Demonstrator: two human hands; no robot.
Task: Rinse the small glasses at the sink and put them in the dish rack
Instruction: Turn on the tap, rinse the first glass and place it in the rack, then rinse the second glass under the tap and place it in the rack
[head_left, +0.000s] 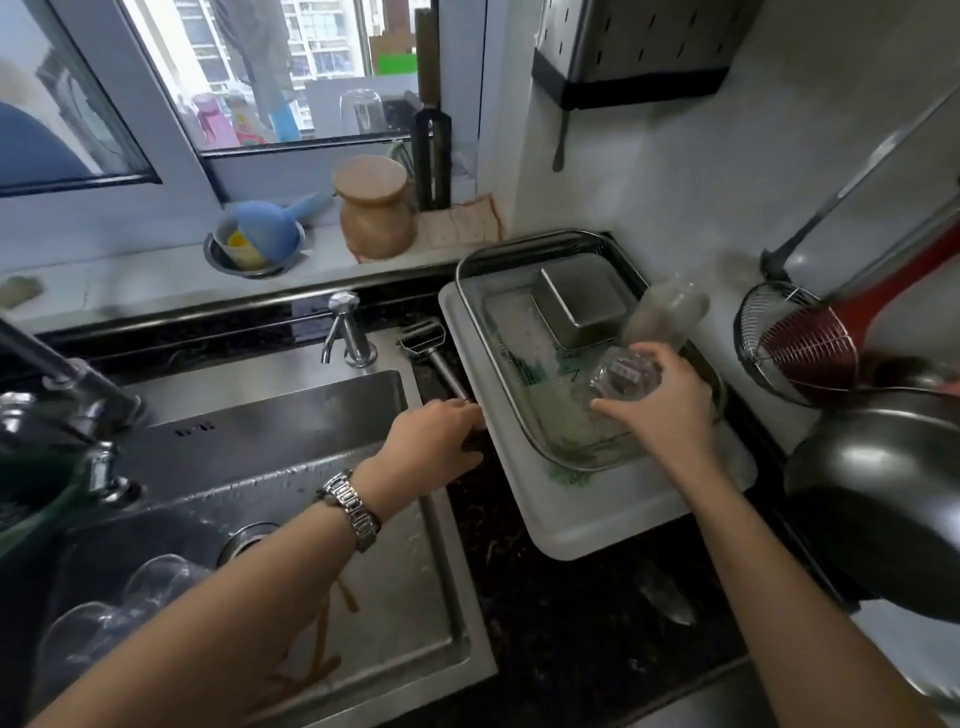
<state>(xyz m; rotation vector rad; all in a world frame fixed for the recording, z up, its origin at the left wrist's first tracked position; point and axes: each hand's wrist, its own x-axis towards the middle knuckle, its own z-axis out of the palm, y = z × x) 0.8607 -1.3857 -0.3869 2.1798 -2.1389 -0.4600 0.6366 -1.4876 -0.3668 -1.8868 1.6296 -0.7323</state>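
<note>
My right hand (670, 410) grips a small clear glass (621, 376), tilted on its side, over the wire dish rack (470, 260) to the right of the sink. The rack stands on a white drain tray (597, 525) and holds an upturned steel container (579, 304) and a blurred clear glass (667, 309) at its right. My left hand (441, 441) rests on the counter at the sink's right rim, next to a peeler's handle; whether it grips the handle is unclear. Several clear glasses (119, 608) lie in the sink (291, 431) at lower left.
A metal peeler (428, 343) lies between sink and tray. The tap (67, 384) juts in from the left and a soap dispenser (348, 332) stands behind the basin. A dark wok (883, 499), strainer (779, 332) and red skimmer (815, 353) crowd the right. A lidded jar (374, 208) sits on the sill.
</note>
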